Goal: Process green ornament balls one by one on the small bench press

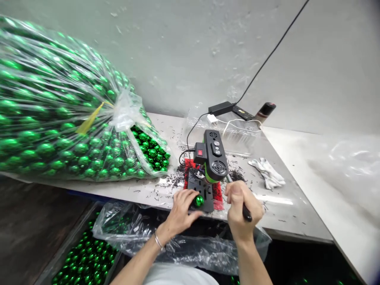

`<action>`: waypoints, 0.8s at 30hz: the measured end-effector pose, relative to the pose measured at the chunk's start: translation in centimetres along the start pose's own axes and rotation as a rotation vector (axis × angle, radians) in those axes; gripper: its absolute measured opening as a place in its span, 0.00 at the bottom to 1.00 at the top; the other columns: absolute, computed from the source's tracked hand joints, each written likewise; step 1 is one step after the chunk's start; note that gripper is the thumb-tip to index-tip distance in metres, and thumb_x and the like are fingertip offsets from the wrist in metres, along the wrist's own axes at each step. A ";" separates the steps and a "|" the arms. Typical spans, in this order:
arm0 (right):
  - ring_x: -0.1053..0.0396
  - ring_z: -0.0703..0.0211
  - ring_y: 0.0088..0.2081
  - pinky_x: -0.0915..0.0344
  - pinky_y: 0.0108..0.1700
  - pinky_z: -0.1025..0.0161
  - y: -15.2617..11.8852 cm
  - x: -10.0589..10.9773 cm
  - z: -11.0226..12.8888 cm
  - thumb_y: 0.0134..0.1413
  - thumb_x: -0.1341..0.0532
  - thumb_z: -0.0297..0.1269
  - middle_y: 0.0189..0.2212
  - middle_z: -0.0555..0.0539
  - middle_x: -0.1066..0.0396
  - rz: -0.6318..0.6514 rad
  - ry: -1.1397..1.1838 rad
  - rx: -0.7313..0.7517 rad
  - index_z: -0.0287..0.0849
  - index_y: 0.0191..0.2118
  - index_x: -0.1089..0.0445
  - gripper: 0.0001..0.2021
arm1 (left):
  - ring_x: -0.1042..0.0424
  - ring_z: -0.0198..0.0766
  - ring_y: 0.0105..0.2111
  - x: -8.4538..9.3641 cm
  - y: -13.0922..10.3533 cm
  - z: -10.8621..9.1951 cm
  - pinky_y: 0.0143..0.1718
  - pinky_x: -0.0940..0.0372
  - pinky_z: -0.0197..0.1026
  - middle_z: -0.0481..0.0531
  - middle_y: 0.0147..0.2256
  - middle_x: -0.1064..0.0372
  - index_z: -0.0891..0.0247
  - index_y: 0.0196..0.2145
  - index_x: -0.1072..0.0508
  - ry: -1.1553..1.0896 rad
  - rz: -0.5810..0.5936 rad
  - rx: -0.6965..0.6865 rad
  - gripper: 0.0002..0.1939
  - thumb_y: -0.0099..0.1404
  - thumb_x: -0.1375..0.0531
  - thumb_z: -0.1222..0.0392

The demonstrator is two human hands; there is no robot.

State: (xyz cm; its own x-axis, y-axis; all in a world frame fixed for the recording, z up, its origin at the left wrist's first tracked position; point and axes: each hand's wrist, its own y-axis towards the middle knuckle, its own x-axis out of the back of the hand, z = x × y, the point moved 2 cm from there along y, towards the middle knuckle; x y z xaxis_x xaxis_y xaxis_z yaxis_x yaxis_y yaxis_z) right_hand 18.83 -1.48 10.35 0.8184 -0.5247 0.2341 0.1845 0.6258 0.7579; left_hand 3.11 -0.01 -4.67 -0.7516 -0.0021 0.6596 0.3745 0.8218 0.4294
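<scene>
My left hand (180,212) is at the front of a small bench drill press (216,156). Its fingers and thumb curve around a shiny green ball (198,201) over the black slotted base plate (209,204). A thin bracelet is on that wrist. My right hand (244,209) is wrapped round the press's lever (247,213), whose black grip end sticks out below the fist. The drill tip is hidden under the machine's head. Beneath the base lies a red mat (218,196) strewn with dark shavings.
A big clear bag (80,118) of green balls lies at the left, its mouth open. White gloves (268,173), a power adapter (221,108) and a dark-capped container (265,112) are on the table. A plastic-lined bin (204,251) sits below the edge; more balls (86,253) fill another container.
</scene>
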 end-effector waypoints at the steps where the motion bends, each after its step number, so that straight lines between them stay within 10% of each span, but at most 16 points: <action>1: 0.39 0.66 0.24 0.43 0.27 0.64 -0.1 0.0 0.0 0.63 0.47 0.24 0.21 0.54 0.40 -0.007 -0.002 0.005 0.42 0.25 0.39 0.14 | 0.33 0.54 0.56 0.6 -0.5 0.0 0.56 0.39 0.58 0.64 0.56 0.31 0.62 0.62 0.37 0.023 0.002 -0.028 0.37 0.63 0.38 0.37; 12: 0.36 0.65 0.27 0.42 0.29 0.64 -1.9 -0.7 -1.1 0.60 0.47 0.20 0.22 0.53 0.39 -0.038 0.026 0.082 0.42 0.25 0.42 0.15 | 0.33 0.59 0.51 11.4 10.0 6.2 0.48 0.39 0.60 0.69 0.51 0.29 0.67 0.51 0.27 0.587 -0.392 0.261 0.17 0.74 0.52 0.63; 20: 0.37 0.66 0.26 0.41 0.28 0.65 -2.0 -0.8 -1.1 0.59 0.47 0.19 0.22 0.53 0.39 -0.055 0.016 0.101 0.42 0.25 0.41 0.14 | 0.29 0.58 0.45 13.3 9.9 8.3 0.47 0.38 0.58 0.68 0.40 0.25 0.70 0.49 0.26 0.552 -0.367 0.299 0.17 0.70 0.45 0.55; 24: 0.36 0.66 0.26 0.41 0.29 0.65 -2.1 -0.8 -1.3 0.59 0.47 0.19 0.22 0.53 0.38 -0.058 0.013 0.103 0.42 0.25 0.42 0.15 | 0.26 0.49 0.42 13.3 8.4 6.6 0.43 0.33 0.48 0.61 0.46 0.25 0.64 0.52 0.27 0.021 -0.432 0.374 0.22 0.65 0.39 0.49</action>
State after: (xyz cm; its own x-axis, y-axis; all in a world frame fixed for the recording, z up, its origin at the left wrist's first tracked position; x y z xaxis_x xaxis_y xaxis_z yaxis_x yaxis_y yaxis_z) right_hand 18.51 -1.63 7.80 0.8153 -0.5501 0.1807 0.1751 0.5317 0.8286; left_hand -7.29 10.59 3.64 -0.7812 -0.3911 0.4865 -0.1850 0.8894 0.4180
